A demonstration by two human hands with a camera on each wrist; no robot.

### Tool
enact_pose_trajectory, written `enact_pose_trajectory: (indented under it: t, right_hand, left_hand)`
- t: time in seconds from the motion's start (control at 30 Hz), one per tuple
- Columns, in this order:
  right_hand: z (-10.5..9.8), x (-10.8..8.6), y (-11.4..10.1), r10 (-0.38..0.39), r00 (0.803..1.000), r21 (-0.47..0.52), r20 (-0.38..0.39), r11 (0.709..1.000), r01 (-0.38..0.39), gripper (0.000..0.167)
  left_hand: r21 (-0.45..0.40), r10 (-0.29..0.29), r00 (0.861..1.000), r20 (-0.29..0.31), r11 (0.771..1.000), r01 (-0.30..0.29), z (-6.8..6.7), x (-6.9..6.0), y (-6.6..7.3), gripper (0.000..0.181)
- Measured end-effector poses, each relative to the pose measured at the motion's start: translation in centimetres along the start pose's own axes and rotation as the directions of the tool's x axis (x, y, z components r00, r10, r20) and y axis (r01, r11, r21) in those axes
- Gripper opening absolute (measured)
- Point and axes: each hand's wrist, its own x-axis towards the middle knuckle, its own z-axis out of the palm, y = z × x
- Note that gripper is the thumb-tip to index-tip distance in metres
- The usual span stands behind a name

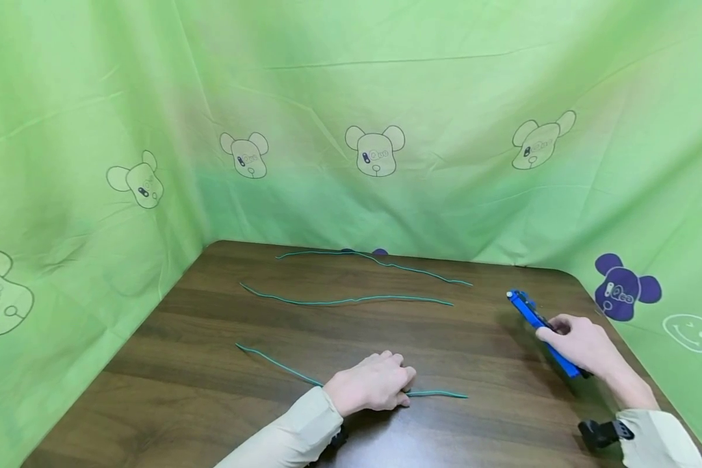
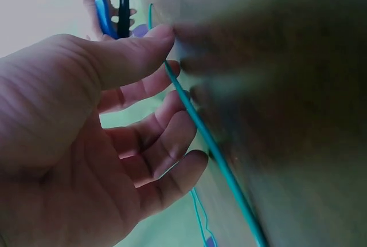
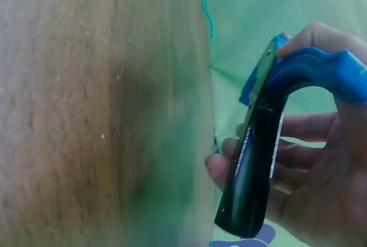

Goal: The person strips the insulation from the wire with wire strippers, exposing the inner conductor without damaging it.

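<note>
My left hand (image 1: 371,383) reaches down over the nearest teal wire (image 1: 277,363), which lies on the table and comes out on both sides of it. In the left wrist view, that wire (image 2: 221,161) runs past the fingertips and behind the thumb, whose tip stands apart from the loosely bent fingers. My right hand (image 1: 582,344) grips what looks like a wire stripper (image 1: 552,344) with blue and black handles, held above the right side of the table. In the right wrist view, the tool's black handle (image 3: 246,172) and curved blue handle (image 3: 315,66) stand apart.
Farther back on the brown wooden table (image 1: 169,370) lie two more teal wires, a middle one (image 1: 345,301) and a far one (image 1: 380,261) near the back edge. A green curtain (image 1: 304,84) printed with bear heads hangs behind the table and along both sides.
</note>
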Motion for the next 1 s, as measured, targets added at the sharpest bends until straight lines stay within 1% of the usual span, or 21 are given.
enact_pose_trajectory:
  t: [0.13,0.27,0.53,0.67,0.73,0.83,0.9,1.0]
  right_hand:
    - [0.1,-0.1,-0.2,-0.004,0.999,0.016,-0.053,1.0,0.005,0.049]
    - [0.2,0.0,-0.3,-0.008,0.997,0.034,-0.08,0.999,0.011,0.049]
    - [0.1,0.0,-0.5,-0.022,0.997,0.052,-0.07,0.998,0.025,0.048]
    - [0.3,0.0,-0.8,-0.032,0.997,0.076,-0.065,0.996,0.037,0.047]
    - [0.3,-0.1,-0.9,-0.031,0.998,0.111,-0.051,0.993,0.036,0.048]
    - [0.3,-0.1,-1.0,-0.018,1.0,0.194,-0.02,0.981,0.022,0.05]
    - [0.3,-0.1,-1.1,-0.008,1.0,0.275,0.01,0.961,0.005,0.051]
    - [0.2,0.0,-1.2,-0.006,0.999,0.387,0.034,0.922,-0.008,0.052]
  left_hand:
    - [0.021,0.002,1.0,-0.004,1.0,-0.002,0.0,0.0,0.2,0.022]
    - [0.048,0.002,1.0,-0.01,0.999,-0.001,0.1,0.0,0.3,0.018]
    - [0.065,0.01,1.0,-0.013,0.998,-0.009,0.2,-0.1,0.4,0.015]
    - [0.067,0.006,1.0,-0.008,0.998,-0.006,0.1,-0.3,0.4,0.009]
    - [0.07,0.005,1.0,-0.009,0.998,-0.005,0.1,-0.3,0.5,0.007]
    - [0.065,0.007,1.0,-0.018,0.998,-0.006,-0.1,-0.4,0.5,0.006]
    - [0.052,0.002,1.0,-0.019,0.999,-0.001,-0.1,-0.3,0.5,0.006]
    - [0.025,-0.009,1.0,-0.011,1.0,0.009,-0.1,-0.2,0.5,0.005]
